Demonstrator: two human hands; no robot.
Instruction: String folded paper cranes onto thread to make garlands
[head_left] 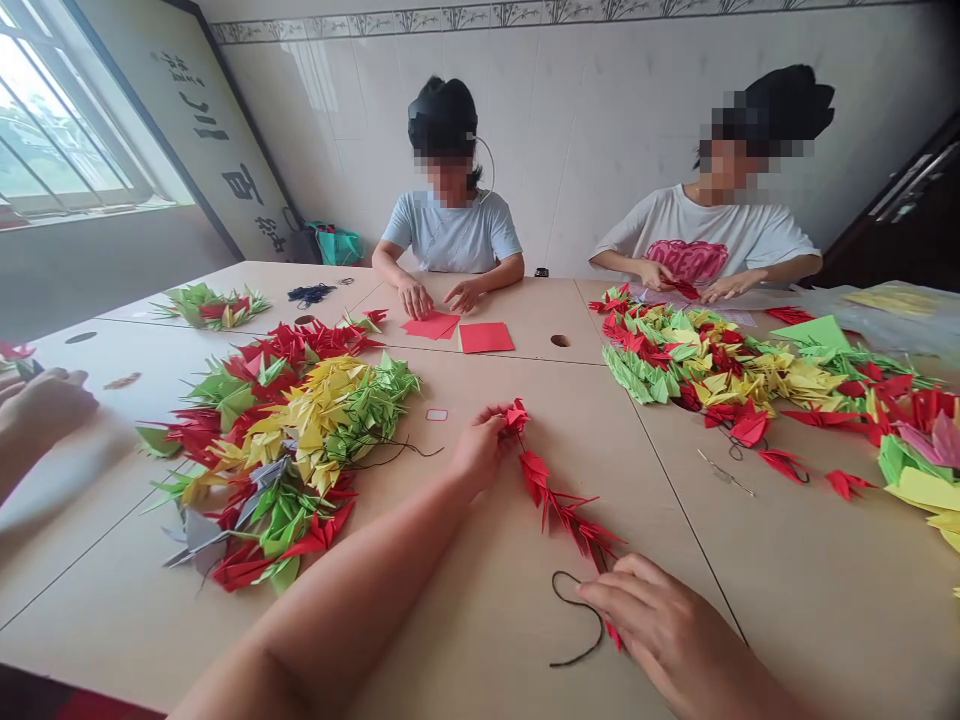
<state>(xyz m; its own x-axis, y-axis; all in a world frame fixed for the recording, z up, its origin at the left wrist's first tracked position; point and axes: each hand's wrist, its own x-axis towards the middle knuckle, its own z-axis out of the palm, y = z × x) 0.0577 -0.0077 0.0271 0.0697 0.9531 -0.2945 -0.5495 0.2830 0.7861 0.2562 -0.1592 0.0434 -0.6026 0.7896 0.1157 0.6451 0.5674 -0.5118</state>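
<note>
The strand of red paper cranes [562, 505] lies diagonally from the left grip [476, 450], clamped on its top end, down to the right grip [667, 625], whose state I cannot tell.

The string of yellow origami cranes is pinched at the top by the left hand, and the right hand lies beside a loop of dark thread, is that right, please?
Not quite: the head view shows the string of origami cranes is red, not yellow. The left hand pinches its top, and the right hand lies beside the loop of dark thread.
</note>
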